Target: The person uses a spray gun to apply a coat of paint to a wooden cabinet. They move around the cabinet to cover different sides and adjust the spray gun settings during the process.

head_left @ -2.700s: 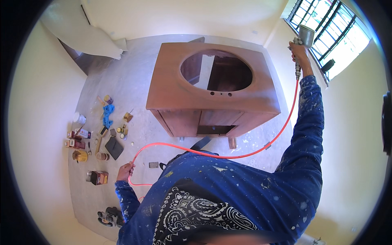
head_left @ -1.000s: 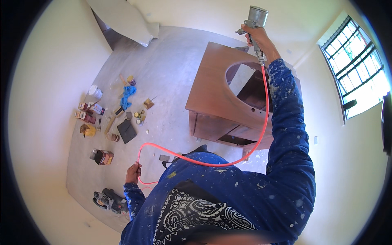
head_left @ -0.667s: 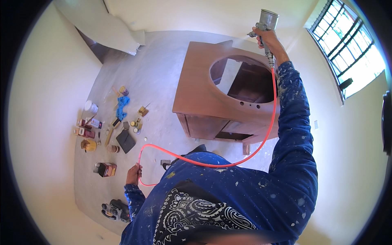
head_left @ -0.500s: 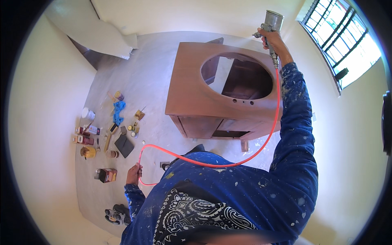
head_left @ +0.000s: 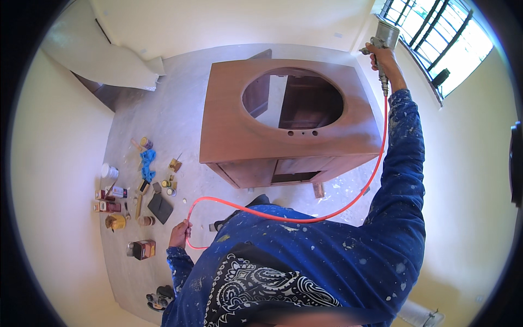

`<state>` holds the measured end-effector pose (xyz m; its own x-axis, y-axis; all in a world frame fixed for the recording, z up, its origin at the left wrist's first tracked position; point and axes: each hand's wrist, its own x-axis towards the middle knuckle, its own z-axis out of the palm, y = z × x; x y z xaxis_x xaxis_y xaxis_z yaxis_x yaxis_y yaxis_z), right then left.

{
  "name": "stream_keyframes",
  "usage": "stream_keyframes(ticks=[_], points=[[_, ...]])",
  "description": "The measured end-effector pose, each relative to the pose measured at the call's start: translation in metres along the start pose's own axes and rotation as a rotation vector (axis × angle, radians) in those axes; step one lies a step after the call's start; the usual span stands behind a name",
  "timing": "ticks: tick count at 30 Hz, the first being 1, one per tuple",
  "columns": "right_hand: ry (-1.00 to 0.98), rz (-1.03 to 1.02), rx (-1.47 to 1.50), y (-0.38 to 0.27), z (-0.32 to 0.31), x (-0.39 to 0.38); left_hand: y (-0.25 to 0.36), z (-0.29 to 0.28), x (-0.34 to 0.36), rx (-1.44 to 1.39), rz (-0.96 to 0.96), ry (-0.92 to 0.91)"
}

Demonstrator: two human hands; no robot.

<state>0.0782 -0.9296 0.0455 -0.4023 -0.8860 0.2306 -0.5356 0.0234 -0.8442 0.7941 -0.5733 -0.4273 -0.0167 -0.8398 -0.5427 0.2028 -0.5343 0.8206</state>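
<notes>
A metal spray gun [head_left: 379, 52] with a cup on top is gripped in my right hand [head_left: 385, 60], held high at the far right beyond the cabinet's corner. Its nozzle points left. From its handle a red air hose [head_left: 283, 219] droops in a wide curve across my front. The fingers of my left hand [head_left: 180, 234] are closed around that hose at lower left. In front of me stands a brown wooden vanity cabinet [head_left: 229, 109] with a large oval opening in its top and several small holes near the opening's front edge.
On the floor at left lie cans, boxes, a blue cloth [head_left: 147, 165], a dark flat sheet [head_left: 160, 207] and a dark rectangular tin [head_left: 144, 249]. Grey sheeting [head_left: 103, 60] hangs at the far left. A barred window [head_left: 436, 38] is at the upper right.
My right hand has swung the spray gun further right, away from the cabinet top. The whole view has shifted, so the cabinet appears further left. My left hand keeps hold of the hose.
</notes>
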Motion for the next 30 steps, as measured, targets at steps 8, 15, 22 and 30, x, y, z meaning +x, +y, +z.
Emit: stream_keyframes(ticks=[8,15,22,30], points=[[0.195,0.073,-0.122,0.028,-0.055,0.023,0.011,0.009,-0.001,0.008,-0.019,-0.031],[0.258,0.069,-0.436,0.039,-0.036,0.028,0.014,-0.002,-0.005,0.029,-0.028,-0.014],[0.062,0.017,-0.283,0.003,0.033,-0.002,0.023,-0.019,-0.014,0.050,-0.006,-0.011],[-0.208,-0.118,0.043,-0.060,0.103,-0.044,0.033,-0.044,-0.028,0.057,0.000,0.021]])
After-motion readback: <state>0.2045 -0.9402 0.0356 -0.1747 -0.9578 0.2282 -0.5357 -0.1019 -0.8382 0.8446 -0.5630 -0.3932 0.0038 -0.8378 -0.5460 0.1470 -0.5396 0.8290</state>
